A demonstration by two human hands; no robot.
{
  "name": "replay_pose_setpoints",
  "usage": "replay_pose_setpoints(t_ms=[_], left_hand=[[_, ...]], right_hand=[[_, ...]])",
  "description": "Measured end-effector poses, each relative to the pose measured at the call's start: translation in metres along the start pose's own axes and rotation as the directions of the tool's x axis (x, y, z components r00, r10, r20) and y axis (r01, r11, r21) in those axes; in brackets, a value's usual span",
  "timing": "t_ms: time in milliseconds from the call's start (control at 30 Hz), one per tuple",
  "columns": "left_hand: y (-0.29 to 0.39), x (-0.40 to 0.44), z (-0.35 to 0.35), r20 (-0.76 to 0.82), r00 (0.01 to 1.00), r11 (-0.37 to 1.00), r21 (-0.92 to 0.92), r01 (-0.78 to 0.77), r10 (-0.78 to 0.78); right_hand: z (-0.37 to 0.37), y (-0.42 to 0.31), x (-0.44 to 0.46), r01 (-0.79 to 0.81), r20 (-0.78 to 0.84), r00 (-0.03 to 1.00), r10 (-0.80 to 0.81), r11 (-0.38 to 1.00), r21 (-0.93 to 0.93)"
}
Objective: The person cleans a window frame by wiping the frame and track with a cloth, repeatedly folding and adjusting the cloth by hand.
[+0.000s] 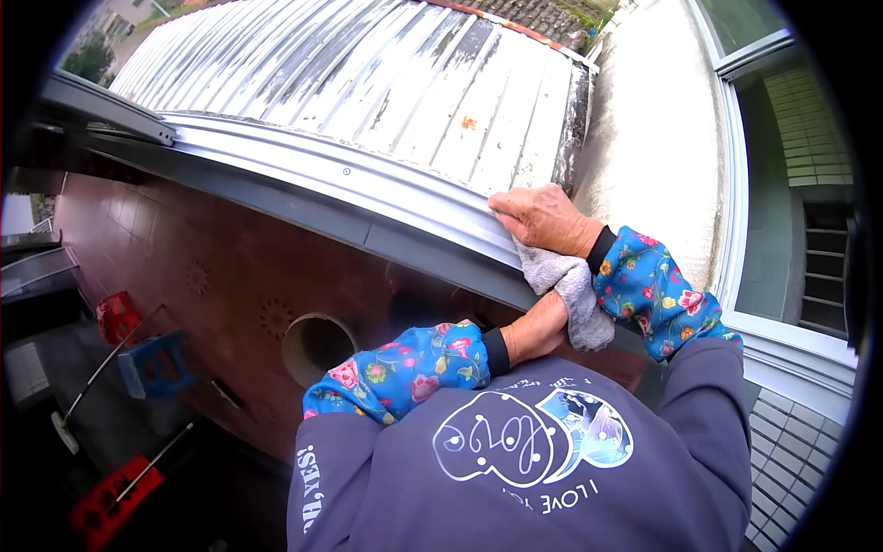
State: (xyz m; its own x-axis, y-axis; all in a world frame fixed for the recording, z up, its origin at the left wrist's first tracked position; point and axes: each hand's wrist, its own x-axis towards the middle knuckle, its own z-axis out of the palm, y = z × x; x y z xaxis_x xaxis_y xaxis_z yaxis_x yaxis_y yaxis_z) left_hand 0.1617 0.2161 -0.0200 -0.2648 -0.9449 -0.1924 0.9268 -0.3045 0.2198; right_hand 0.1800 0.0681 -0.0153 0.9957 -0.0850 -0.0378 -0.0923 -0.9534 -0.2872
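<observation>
My right hand (549, 219) is closed over a grey cloth (589, 327). It presses the cloth onto the white metal window track (368, 175) near its right end. From under that hand the cloth hangs down over the inner edge of the sill. Below it, my left hand (541, 329) is beside the hanging cloth, close to my chest. Its fingers are hidden, so their grip does not show. Both forearms wear blue floral sleeve covers (405, 370) with dark cuffs.
Outside lies a corrugated metal roof (368, 78), with a pale wall ledge (653, 129) on the right. A second window frame (736, 184) stands at right. Indoors, on the floor below, are a round bin (319, 342), a blue stool (156, 363) and red items (118, 317).
</observation>
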Motion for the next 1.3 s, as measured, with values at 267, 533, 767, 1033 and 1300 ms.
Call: replay_pose_setpoints(t_ms=[267, 533, 767, 1033, 1300], left_hand=[[0.043, -0.03, -0.003, -0.146, 0.938, 0.94, -0.093, -0.328, 0.313], [0.021, -0.026, -0.01, -0.059, 0.953, 0.948, -0.102, -0.303, 0.298], [0.023, -0.027, -0.01, 0.074, 0.993, 0.996, -0.035, -0.087, 0.089], [0.061, -0.046, -0.017, -0.015, 0.904, 0.898, -0.113, -0.425, 0.426], [0.043, -0.04, -0.015, 0.11, 0.988, 0.994, -0.029, -0.108, 0.11]], right_hand=[[0.01, -0.034, 0.101, 0.013, -0.032, 0.999, -0.012, 1.0, 0.009], [0.01, -0.031, 0.072, -0.129, -0.067, 0.989, 0.128, 0.992, -0.011], [-0.004, -0.027, 0.039, -0.166, -0.017, 0.986, 0.165, 0.985, -0.057], [0.012, -0.052, 0.126, -0.119, -0.069, 0.991, 0.114, 0.99, -0.07], [-0.016, -0.037, 0.069, -0.214, 0.105, 0.97, 0.219, 0.975, -0.063]])
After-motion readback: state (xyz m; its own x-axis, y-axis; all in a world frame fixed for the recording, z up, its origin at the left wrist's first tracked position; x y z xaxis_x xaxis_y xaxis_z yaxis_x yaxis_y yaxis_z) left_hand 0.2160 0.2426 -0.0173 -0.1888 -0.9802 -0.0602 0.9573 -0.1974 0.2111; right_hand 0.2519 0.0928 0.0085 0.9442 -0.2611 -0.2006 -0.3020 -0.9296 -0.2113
